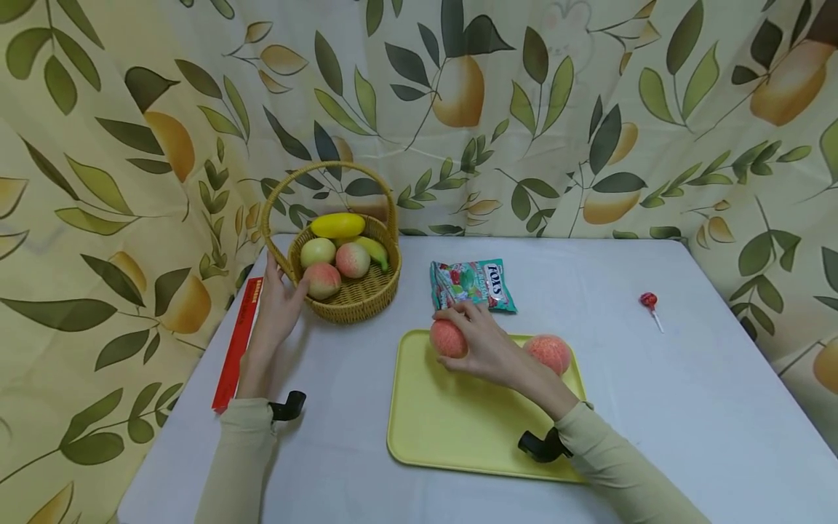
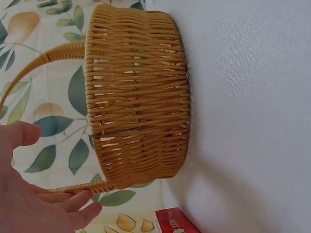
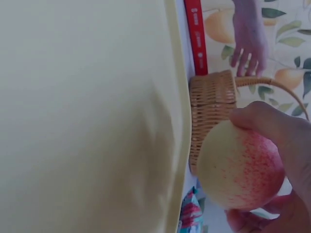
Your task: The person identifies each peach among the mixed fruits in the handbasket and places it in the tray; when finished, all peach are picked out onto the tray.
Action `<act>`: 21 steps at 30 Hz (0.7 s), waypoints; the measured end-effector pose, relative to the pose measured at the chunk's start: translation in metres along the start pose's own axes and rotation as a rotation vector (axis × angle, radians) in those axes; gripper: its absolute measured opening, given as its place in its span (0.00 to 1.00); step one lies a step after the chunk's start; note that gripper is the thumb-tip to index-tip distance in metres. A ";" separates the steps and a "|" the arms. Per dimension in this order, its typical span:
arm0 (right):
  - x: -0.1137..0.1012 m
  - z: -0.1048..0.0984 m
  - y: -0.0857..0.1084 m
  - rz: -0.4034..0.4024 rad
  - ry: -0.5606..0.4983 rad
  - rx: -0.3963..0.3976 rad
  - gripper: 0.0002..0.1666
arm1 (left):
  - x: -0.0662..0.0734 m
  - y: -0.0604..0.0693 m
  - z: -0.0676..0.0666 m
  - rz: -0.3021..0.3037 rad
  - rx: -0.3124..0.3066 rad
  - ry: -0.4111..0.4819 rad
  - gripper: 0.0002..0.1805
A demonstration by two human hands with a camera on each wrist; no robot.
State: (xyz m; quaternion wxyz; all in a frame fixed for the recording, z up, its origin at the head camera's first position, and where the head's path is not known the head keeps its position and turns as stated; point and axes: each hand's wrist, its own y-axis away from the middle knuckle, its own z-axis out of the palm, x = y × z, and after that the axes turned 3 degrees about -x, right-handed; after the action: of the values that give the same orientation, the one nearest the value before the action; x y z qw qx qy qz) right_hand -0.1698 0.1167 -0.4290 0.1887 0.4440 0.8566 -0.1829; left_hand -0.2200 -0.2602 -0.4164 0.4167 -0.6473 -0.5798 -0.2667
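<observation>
While the right hand (image 1: 481, 348) is gripping a round pink-cream peach (image 1: 448, 339) over a rectangular yellow tray (image 1: 452, 426), the straight-fingered left hand (image 1: 278, 309) is touching a tan wicker basket (image 1: 353, 311).

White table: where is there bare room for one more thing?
Free: the table between tray and lollipop; also the tray's near-left part. Crowded: left of the basket, with left hand and red box; the tray's far edge, near right hand, two peaches and candy bag.
</observation>
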 end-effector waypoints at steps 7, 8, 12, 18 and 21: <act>0.005 0.005 0.004 -0.008 0.004 -0.078 0.39 | -0.001 0.002 0.000 -0.035 -0.016 -0.003 0.51; 0.005 0.006 0.005 -0.007 0.003 -0.085 0.39 | -0.001 0.002 0.000 -0.045 -0.019 -0.003 0.51; 0.005 0.007 0.005 -0.010 0.003 -0.100 0.39 | -0.001 0.002 0.000 -0.065 -0.026 -0.009 0.51; 0.006 0.009 0.003 -0.003 0.025 -0.121 0.44 | 0.000 0.002 -0.001 -0.064 -0.025 -0.001 0.51; 0.006 0.009 0.002 -0.001 0.034 -0.124 0.45 | 0.001 0.002 -0.001 -0.073 -0.020 -0.006 0.51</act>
State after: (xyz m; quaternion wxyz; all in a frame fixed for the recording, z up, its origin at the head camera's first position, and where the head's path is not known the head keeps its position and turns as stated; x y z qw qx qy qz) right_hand -0.1705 0.1175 -0.4402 0.2012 0.4339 0.8697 -0.1220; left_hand -0.2181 -0.2601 -0.4154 0.3983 -0.6308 -0.6016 -0.2854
